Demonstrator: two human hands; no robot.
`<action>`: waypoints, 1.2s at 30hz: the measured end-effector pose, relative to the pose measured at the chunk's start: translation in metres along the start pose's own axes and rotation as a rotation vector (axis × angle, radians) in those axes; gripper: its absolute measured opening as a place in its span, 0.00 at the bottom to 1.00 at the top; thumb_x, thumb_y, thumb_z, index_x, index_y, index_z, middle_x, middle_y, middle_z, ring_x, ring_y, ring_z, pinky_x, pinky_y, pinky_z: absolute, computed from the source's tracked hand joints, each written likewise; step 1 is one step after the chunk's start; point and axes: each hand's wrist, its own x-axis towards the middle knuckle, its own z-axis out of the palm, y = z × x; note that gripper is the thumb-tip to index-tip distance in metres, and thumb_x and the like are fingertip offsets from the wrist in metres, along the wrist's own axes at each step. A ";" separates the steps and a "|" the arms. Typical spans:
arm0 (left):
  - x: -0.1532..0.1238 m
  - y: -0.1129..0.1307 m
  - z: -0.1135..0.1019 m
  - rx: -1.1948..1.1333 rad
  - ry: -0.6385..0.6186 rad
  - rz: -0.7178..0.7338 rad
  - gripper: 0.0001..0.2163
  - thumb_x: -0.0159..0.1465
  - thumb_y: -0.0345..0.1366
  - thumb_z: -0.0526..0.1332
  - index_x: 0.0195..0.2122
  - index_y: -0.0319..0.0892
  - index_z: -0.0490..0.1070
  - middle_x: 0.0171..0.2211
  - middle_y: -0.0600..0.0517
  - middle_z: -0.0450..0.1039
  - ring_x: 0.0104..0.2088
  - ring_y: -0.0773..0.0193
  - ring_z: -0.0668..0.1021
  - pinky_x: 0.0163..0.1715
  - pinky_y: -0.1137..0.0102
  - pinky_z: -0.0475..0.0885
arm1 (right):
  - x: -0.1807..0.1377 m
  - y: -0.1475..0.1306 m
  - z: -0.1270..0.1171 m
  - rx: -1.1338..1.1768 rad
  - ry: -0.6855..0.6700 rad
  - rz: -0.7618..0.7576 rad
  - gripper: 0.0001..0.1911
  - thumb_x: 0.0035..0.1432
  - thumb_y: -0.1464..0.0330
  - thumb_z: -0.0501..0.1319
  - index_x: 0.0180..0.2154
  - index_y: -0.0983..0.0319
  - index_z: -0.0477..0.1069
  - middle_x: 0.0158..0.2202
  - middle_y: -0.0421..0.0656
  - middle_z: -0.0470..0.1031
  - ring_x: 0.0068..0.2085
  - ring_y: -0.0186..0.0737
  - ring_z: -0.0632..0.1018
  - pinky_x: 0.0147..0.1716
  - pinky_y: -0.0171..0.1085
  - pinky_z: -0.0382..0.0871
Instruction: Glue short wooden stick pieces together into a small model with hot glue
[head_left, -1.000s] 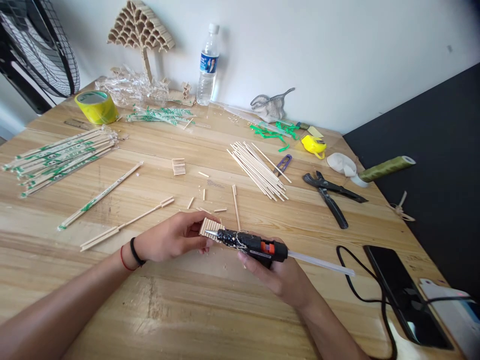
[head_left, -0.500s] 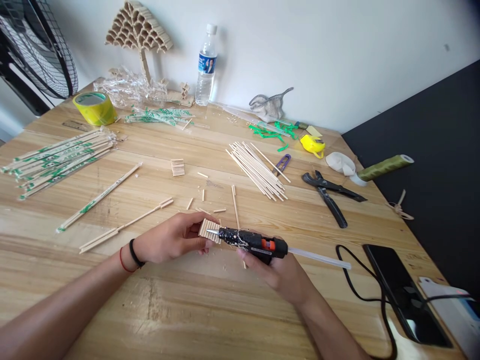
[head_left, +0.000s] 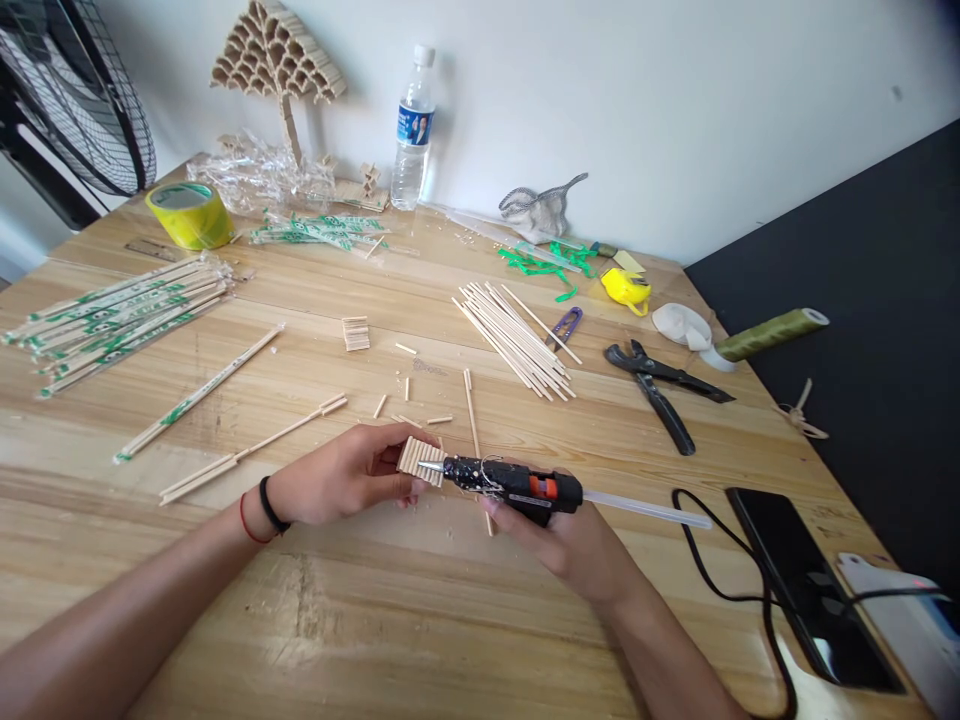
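Two hands busy over table (head_left: 247, 620). L hand (head_left: 345, 475) pinches small stick panel (head_left: 415, 453) by its edges; R hand (head_left: 559, 540) grips glue gun (head_left: 517, 487), nozzle aimed across panel face. Step, prob.: gluing panel. Next move likely calls for steady nozzle, skin clear of hot tip. Can't tell if tip touches, or any fresh glue. Trigger hidden; fan (head_left: 105, 100) cut off at L edge.

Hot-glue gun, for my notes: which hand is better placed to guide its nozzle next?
Probably right: the right hand grips the hot-glue gun; the left hand holds the stick panel.
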 end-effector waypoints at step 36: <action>0.000 0.001 0.000 0.089 0.006 0.019 0.20 0.67 0.33 0.63 0.60 0.41 0.69 0.32 0.52 0.77 0.34 0.63 0.78 0.36 0.71 0.72 | -0.001 -0.003 0.007 -0.043 -0.025 -0.102 0.09 0.68 0.62 0.61 0.35 0.59 0.74 0.27 0.39 0.75 0.29 0.40 0.75 0.31 0.36 0.68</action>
